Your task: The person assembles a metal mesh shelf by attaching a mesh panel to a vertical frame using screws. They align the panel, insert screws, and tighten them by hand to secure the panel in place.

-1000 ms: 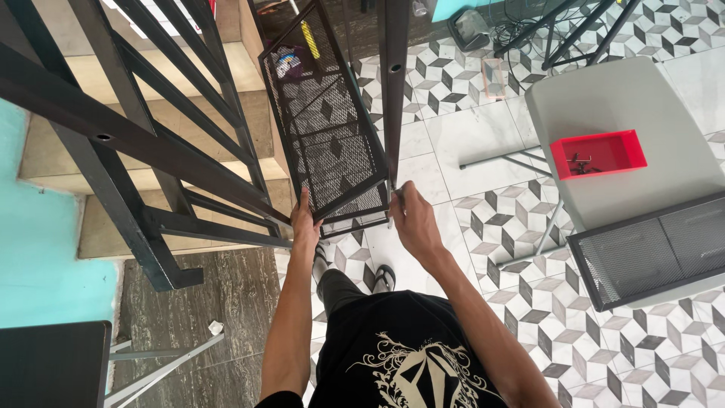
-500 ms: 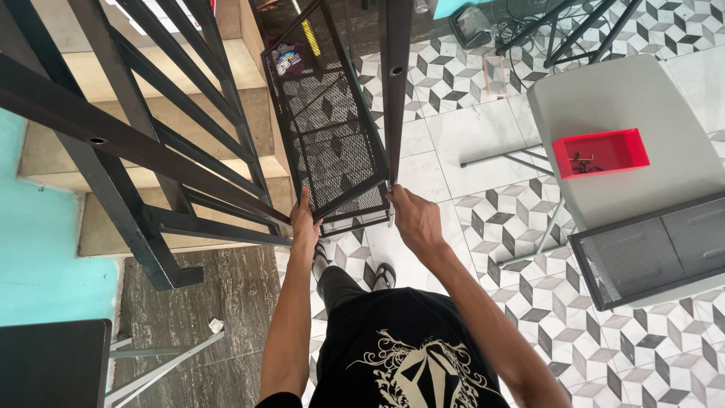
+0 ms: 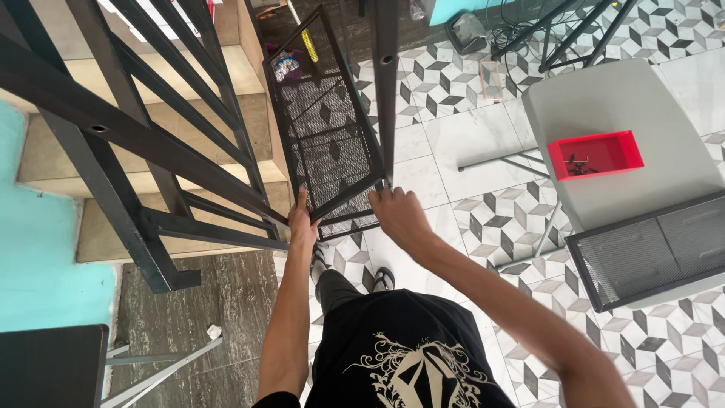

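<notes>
A black metal mesh shelf panel (image 3: 321, 121) is tilted up in front of me, its far end high, inside a black metal rack frame. My left hand (image 3: 303, 224) grips the panel's near left corner. My right hand (image 3: 398, 214) holds the near right corner, fingers curled at the foot of a black upright post (image 3: 386, 83). A second mesh shelf (image 3: 355, 208) shows just under the panel's near edge.
Black frame bars (image 3: 128, 128) slant across the left, over beige steps. A grey table (image 3: 627, 128) at the right carries a red tray (image 3: 595, 155) with small dark parts and another mesh panel (image 3: 653, 249). Patterned tile floor lies below, my feet under the panel.
My right hand slid from the post's foot down onto the panel's near right corner. The panel's near edge shifted slightly up and left. My left hand kept its grip.
</notes>
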